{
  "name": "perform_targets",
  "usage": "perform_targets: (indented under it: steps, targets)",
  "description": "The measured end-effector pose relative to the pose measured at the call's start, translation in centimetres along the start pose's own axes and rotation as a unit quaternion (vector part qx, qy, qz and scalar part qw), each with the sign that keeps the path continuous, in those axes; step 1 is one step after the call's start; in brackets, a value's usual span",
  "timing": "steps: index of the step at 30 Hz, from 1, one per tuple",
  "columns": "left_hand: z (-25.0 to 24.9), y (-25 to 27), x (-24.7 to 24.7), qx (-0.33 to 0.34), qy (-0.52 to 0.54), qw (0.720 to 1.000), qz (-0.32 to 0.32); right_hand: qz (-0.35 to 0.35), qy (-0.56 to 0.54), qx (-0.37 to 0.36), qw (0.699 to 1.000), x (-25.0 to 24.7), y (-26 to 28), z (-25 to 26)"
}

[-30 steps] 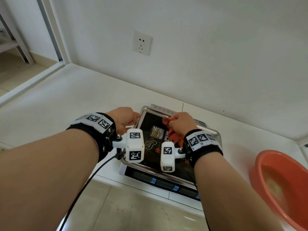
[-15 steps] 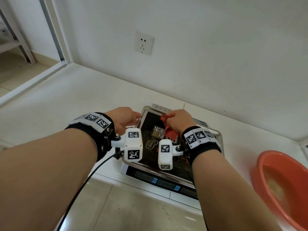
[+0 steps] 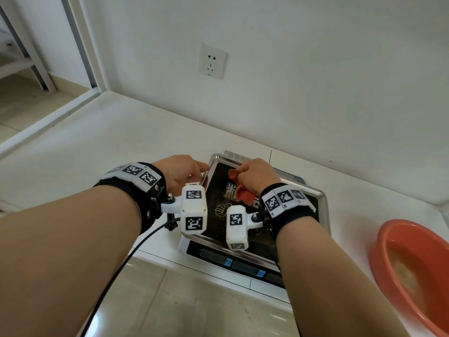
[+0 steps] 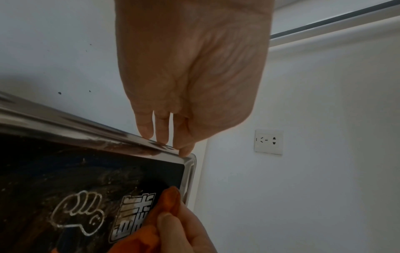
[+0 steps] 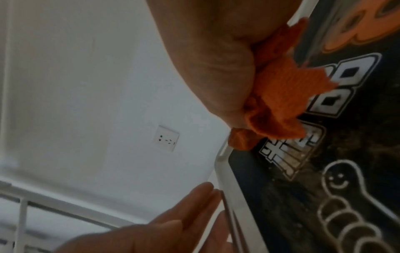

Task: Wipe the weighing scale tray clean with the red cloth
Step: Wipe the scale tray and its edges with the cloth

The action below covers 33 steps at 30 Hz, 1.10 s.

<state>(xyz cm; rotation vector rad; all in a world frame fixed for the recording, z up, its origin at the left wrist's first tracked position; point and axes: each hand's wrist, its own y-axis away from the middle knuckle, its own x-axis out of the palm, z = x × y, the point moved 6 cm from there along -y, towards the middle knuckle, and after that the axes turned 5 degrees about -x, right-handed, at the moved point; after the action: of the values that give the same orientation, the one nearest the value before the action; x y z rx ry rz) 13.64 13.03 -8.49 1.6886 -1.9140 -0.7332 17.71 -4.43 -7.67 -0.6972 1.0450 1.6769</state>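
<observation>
The weighing scale's steel tray point(image 3: 324, 203) has a dark printed floor with white characters and a fist drawing point(image 4: 78, 212). My right hand point(image 3: 255, 176) grips the bunched red cloth point(image 3: 244, 194) and holds it down on the tray's far left part; the cloth point(image 5: 285, 95) bulges out under the fist, and the cloth point(image 4: 166, 203) nears the far left corner. My left hand point(image 3: 184, 170) rests with straight fingers point(image 4: 162, 133) on the tray's left rim point(image 4: 86, 135), near that corner. The left hand point(image 5: 173, 220) lies flat against the rim's outside.
The scale's white base with its display panel point(image 3: 233, 260) sits at the counter's front edge. An orange basin point(image 3: 413, 271) stands to the right. A wall socket point(image 3: 212, 61) is on the white wall behind. A black cable point(image 3: 116, 271) runs from my left wrist.
My right hand has slid the red cloth away from me and to the left, towards the tray's far left corner. The left hand stays on the tray's left rim.
</observation>
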Motion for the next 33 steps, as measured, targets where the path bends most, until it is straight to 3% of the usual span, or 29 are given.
perform_targets:
  steps: [5, 12, 18, 25, 30, 33]
  targets:
    - [-0.2, -0.6, -0.1, 0.004, 0.018, 1.000, -0.015, 0.093, -0.036, -0.003, 0.995, 0.8, 0.3, 0.2]
    - [-1.0, -1.4, 0.9, 0.007, 0.089, 0.996, -0.017, -0.035, -0.094, 0.078, 0.992, -3.6, 1.0, -5.6]
    - [-0.8, -1.7, 3.7, -0.036, 0.103, 0.994, 0.021, -0.053, -0.051, 0.086, 0.994, -3.0, 1.6, -6.9]
    - [-1.0, -2.3, 4.6, -0.043, 0.105, 0.993, 0.042, 0.071, -0.071, 0.069, 0.993, -1.8, 2.0, -5.1]
    - [-1.0, -2.2, 4.6, -0.042, 0.101, 0.993, 0.046, -0.051, -0.143, 0.124, 0.981, -4.2, 1.5, -7.9]
    - [-0.9, -2.4, 4.5, -0.048, 0.102, 0.992, 0.049, -0.055, -0.128, 0.129, 0.982, -3.7, 1.9, -8.2]
